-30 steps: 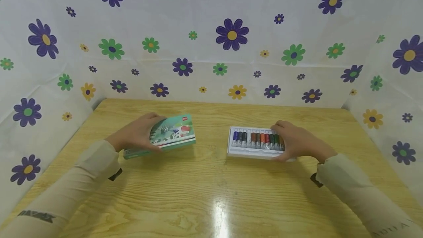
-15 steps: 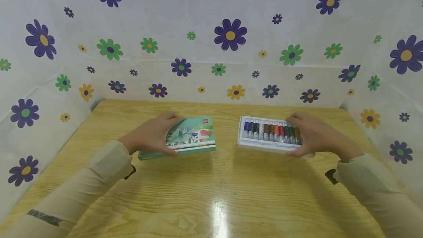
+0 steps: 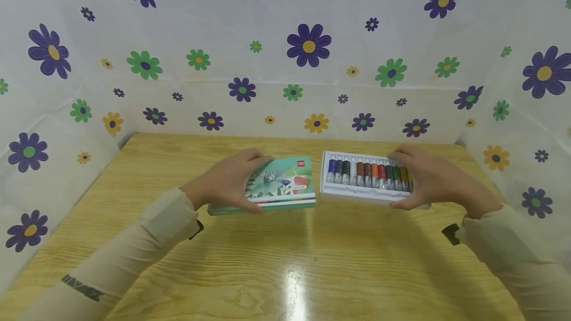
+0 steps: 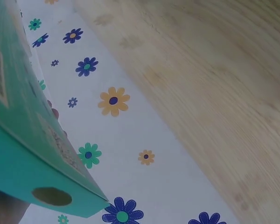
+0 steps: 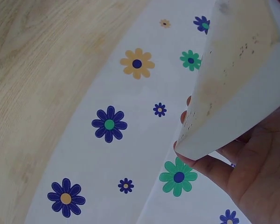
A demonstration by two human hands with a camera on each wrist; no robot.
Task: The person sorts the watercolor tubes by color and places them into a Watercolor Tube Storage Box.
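My left hand [image 3: 229,180] grips a green illustrated cardboard box [image 3: 285,185] across its left part, thumb on the near edge. In the left wrist view the end of the box [image 4: 42,182] shows a round hole, and its underside is seen from below. With my right hand [image 3: 430,177] I hold the right end of a white tray of paint tubes [image 3: 352,193], thumb at the near side. Its tubes [image 3: 368,175] lie in a row, blue through brown, red and green. The stained tray underside [image 5: 238,70] faces the right wrist camera. Both things are off the table, their facing ends close together.
A wood-grain table [image 3: 267,256] stretches beneath both hands. White cloth walls with printed flowers [image 3: 339,63] stand behind it and along the left and right sides. Light glares on the tabletop near the front middle.
The left hand has carried the green box to the right. The tray has moved a little right and farther back with the right hand. The gap between box and tray has narrowed.
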